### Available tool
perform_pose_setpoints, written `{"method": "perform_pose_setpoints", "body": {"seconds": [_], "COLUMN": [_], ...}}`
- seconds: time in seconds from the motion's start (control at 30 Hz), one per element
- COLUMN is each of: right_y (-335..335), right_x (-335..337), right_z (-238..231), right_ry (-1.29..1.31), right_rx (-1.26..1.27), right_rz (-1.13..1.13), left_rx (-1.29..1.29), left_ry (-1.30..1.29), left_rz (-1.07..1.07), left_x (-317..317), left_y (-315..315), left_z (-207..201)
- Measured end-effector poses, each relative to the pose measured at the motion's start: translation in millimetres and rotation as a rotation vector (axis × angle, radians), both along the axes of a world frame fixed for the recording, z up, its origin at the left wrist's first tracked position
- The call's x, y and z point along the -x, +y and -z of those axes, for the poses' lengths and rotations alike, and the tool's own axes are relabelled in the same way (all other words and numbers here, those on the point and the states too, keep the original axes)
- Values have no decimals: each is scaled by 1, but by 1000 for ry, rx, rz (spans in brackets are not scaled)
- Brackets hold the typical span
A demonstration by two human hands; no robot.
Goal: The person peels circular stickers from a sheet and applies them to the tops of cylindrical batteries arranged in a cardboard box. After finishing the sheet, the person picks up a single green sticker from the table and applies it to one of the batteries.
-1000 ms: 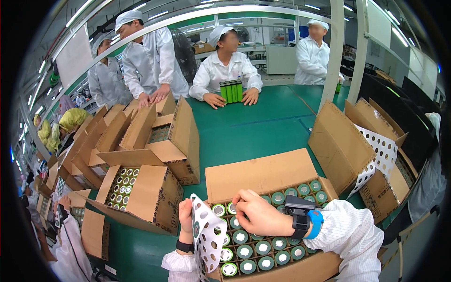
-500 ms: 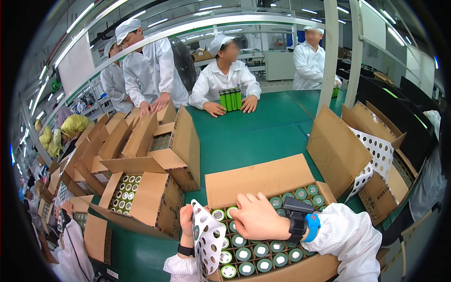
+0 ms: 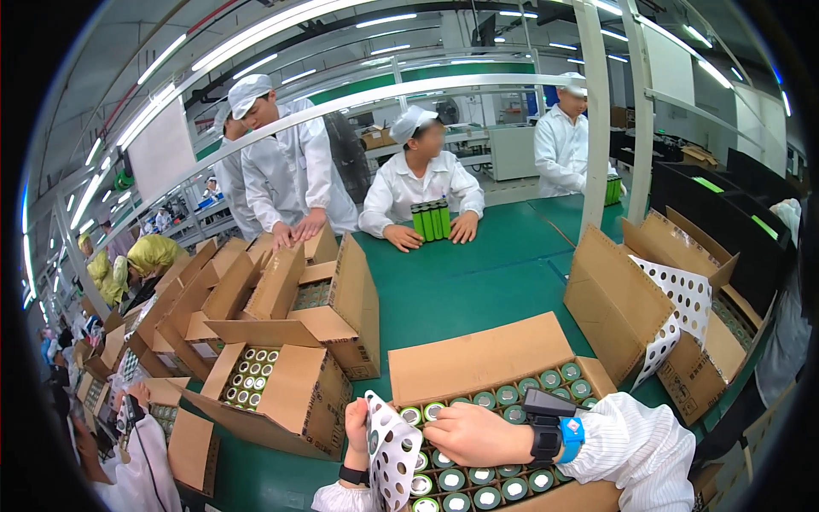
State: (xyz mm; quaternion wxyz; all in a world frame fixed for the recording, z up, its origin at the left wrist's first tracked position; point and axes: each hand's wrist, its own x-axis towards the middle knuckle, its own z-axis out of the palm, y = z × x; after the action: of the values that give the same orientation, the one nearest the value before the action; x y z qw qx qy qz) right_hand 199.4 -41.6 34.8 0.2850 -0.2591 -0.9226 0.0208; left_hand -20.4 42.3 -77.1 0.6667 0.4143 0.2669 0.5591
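Observation:
A cardboard box [image 3: 479, 345] right in front of me holds rows of cylindrical battery cells [image 3: 514, 488] in a cardboard divider grid. Most cells have dark green tops; those along the left have bright green rims. At its left edge my left hand [image 3: 357, 425] is closed on a white perforated sheet [image 3: 393, 450], which is folded up and bent over the left cells. My right hand [image 3: 478, 433] reaches across the box from the right, fingers curled down among the left cells. Its fingertips are hidden, so what they grip cannot be made out.
More open cardboard boxes of cells [image 3: 281, 397] line the left of the green table [image 3: 461, 277]. Another open box [image 3: 616, 299] with a perforated sheet stands right, near a white post [image 3: 589, 128]. Across the table, a co-worker's hands flank a green battery pack [image 3: 431, 220].
The whole view has shifted, so the scene sits lower and slightly right. My right hand has flattened over the left cells. My left hand still holds the sheet.

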Motion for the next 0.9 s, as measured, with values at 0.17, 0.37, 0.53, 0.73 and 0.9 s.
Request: {"method": "perform_pose_setpoints", "body": {"seconds": [0.17, 0.37, 0.53, 0.73, 0.9], "right_y": [-3, -1, -8, -5, -7], "right_x": [1, 2, 3, -2, -7], "right_z": [-5, -4, -6, -7, -14], "right_ry": [-9, -99, -165, -183, -138], "right_rx": [-28, -2, -37, -112, -155], "right_rz": [-7, 41, 19, -114, -232], "left_rx": [-116, -224, -257, -184, -121], "left_ry": [-156, -28, 81, 113, 135], "left_rz": [137, 31, -95, -55, -104], "left_x": [6, 0, -6, -5, -10], "left_y": [1, -10, -13, -19, -20], "left_z": [-4, -22, -36, -43, -48]}}
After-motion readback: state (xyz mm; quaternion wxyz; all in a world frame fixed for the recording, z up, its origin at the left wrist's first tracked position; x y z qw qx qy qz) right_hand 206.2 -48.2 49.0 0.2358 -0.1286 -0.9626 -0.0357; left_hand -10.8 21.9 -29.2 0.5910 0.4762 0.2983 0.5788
